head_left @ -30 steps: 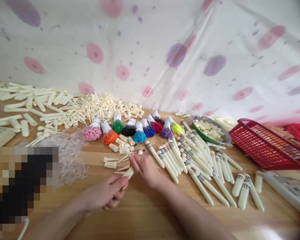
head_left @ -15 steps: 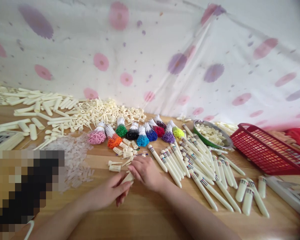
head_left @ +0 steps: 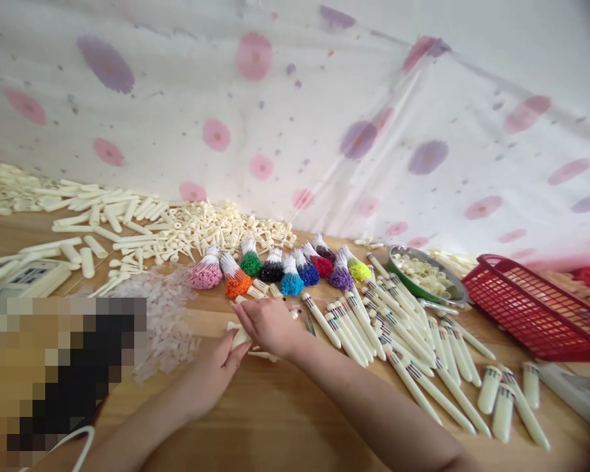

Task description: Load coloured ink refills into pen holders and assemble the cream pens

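My left hand is closed around a short cream pen barrel, thumb lying along it. Just above and to the right, my right hand is bent with its fingers curled down, close to the barrel. A small cream end shows by its fingertips; what they grip is mostly hidden. Cream slotted pen parts lie behind this hand, partly covered by it. Beyond them stand bundles of coloured pen refills, among them an orange bundle and a light blue bundle.
Multicolour pens lie in rows at right, near a green-sided bowl of cream parts and a red basket. Clear plastic tubes are heaped at left. Cream barrels and small parts pile up behind, against a flowered plastic sheet.
My right hand has moved left and up relative to the pen barrel, over the slotted parts. My left hand keeps the barrel, shifted slightly left. The view has shifted a little.
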`<state>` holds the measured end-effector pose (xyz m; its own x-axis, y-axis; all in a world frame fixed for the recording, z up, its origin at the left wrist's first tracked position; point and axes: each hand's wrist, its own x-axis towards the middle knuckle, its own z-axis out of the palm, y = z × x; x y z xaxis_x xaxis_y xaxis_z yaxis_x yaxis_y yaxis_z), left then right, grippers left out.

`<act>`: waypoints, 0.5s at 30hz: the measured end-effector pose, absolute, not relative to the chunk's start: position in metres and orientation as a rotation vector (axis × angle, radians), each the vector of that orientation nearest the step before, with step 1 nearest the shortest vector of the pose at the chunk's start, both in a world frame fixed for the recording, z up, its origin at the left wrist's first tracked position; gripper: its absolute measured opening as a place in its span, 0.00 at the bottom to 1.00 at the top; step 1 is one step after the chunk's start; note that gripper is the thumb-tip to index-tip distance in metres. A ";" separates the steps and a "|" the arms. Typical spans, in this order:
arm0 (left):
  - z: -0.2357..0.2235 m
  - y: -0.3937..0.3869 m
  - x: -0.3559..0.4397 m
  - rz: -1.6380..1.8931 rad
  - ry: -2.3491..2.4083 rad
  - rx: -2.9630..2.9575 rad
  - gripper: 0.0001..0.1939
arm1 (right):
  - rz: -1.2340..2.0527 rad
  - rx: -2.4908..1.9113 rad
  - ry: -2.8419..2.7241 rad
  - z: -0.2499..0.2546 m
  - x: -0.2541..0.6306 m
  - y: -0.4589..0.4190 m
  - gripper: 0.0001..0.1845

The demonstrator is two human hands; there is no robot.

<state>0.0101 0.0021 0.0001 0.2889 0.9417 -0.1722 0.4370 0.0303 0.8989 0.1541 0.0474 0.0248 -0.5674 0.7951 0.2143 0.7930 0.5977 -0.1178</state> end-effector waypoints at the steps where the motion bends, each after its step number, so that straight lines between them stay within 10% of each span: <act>1: 0.000 0.002 0.011 0.662 1.356 1.599 0.10 | 0.013 -1.308 -2.590 0.025 0.153 0.049 0.20; 15: -0.004 0.033 -0.011 1.229 1.404 1.107 0.12 | -0.036 -1.454 -2.375 0.045 0.122 0.082 0.17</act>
